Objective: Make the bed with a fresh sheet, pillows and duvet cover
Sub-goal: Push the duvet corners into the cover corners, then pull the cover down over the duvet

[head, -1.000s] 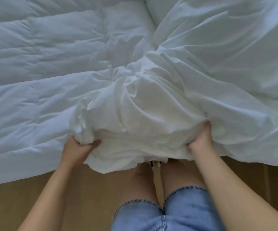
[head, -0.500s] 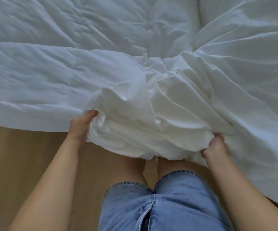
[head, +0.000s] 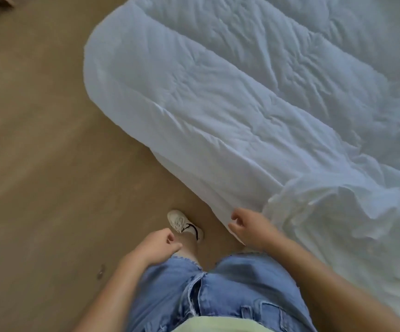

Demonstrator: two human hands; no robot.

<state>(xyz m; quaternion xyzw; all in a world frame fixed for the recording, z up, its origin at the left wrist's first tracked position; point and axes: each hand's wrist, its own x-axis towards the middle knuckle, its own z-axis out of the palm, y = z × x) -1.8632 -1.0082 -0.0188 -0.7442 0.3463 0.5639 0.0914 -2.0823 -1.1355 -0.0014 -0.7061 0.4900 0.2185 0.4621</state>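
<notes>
while i watch through the head camera, the white quilted duvet (head: 242, 104) lies spread from 12 to 4 o'clock of the view, its rounded corner drooping toward the tan floor (head: 38, 164) at 10 o'clock. a bunched white duvet cover (head: 337, 207) sits heaped on the duvet's near edge at 4 o'clock. the right hand (head: 251, 230) hangs just beside that edge, at 9 o'clock of the heap, fingers loosely curled with nothing in them; i cannot tell whether it brushes the cloth. the left hand (head: 159, 245) hangs near 6 o'clock over the floor, apart from the bedding, fingers loosely curled and holding nothing. 1 pale shoe (head: 184, 225) stands on the floor between the 2 hands, above blue denim shorts (head: 218, 291).
</notes>
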